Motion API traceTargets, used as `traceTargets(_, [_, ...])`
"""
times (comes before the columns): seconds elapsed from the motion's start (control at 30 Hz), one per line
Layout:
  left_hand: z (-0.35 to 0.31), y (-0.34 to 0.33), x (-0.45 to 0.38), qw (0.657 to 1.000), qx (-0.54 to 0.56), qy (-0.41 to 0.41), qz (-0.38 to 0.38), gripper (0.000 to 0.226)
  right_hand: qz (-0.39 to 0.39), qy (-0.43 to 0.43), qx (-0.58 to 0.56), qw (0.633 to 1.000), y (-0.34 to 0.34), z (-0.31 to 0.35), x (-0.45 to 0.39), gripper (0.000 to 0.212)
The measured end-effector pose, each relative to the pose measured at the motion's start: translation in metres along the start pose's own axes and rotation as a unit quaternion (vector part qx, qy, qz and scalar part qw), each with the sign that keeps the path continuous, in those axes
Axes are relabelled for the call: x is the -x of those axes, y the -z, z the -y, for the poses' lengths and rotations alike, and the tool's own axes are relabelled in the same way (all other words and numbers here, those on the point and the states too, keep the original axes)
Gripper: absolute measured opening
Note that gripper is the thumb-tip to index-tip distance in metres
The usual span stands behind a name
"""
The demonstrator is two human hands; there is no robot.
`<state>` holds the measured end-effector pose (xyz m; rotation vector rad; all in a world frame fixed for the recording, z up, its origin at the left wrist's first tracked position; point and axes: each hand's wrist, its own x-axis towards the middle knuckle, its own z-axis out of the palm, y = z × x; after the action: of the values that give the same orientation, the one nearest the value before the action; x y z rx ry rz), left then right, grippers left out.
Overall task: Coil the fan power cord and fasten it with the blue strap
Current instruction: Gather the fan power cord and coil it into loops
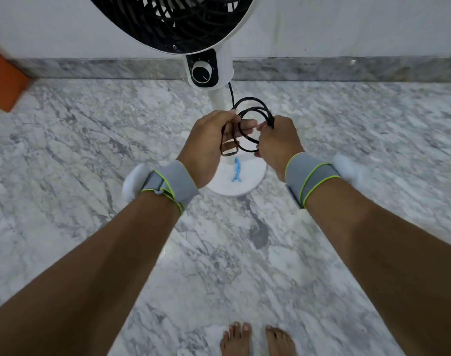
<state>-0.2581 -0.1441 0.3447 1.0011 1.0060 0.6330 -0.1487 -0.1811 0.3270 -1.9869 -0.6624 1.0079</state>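
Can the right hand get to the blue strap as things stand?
Probably not yet. The right hand and left hand both grip the coiled cord. The blue strap lies uncovered on the fan base just below, so the path looks free once a hand lets go.

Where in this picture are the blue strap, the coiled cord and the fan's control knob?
blue strap [236, 170]: head view, middle of the strip lying on the fan's round base.
coiled cord [252, 105]: head view, top arc of the black loops.
control knob [201, 73]: head view, centre of the dial.
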Motion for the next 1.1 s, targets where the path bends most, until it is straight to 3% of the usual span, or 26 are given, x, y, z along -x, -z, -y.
traceTargets(0.07, [0.005,-0.013,0.000,0.999,0.006,-0.022,-0.045,0.010,-0.001,-0.022,-0.018,1.000,-0.006,-0.001,0.002,0.025])
traceTargets(0.13, [0.012,-0.016,0.001,0.993,-0.065,-0.061,-0.081,0.017,0.004,-0.050,-0.074,0.996,-0.009,0.000,0.001,0.022])
traceTargets(0.23, [0.020,-0.015,0.002,0.984,-0.124,-0.095,-0.087,0.021,0.015,-0.112,-0.196,0.974,-0.010,0.004,0.001,0.029])
traceTargets(0.33, [0.022,-0.014,0.001,0.986,-0.099,-0.084,-0.107,0.030,0.031,-0.164,-0.305,0.938,-0.008,0.009,0.004,0.023])
traceTargets(0.43, [0.023,-0.015,0.000,0.986,-0.065,-0.082,-0.127,0.036,0.060,-0.183,-0.344,0.919,-0.008,0.012,0.008,0.019])
traceTargets(0.6, [0.012,-0.015,-0.008,0.978,-0.076,-0.114,-0.158,0.042,0.121,-0.143,-0.292,0.938,-0.011,0.015,0.008,0.016])
traceTargets(0.7, [0.002,-0.010,-0.015,0.969,-0.133,-0.149,-0.149,0.043,0.107,-0.051,-0.080,0.990,-0.001,0.013,0.002,0.016])
traceTargets(0.8, [-0.006,-0.005,-0.017,0.970,-0.157,-0.143,-0.118,0.044,0.058,0.128,0.109,0.984,0.007,0.012,0.001,0.036])
traceTargets(0.87, [-0.011,-0.002,-0.017,0.970,-0.171,-0.142,-0.093,0.044,0.071,0.161,0.109,0.978,0.010,0.013,0.000,0.036])
traceTargets(0.97, [-0.015,-0.001,-0.015,0.972,-0.172,-0.141,-0.067,0.044,0.108,0.121,0.021,0.987,0.011,0.019,0.002,0.033])
traceTargets(1.1, [-0.010,-0.001,-0.012,0.980,-0.147,-0.121,-0.050,0.044,0.103,0.052,-0.002,0.993,0.014,0.025,0.001,0.014])
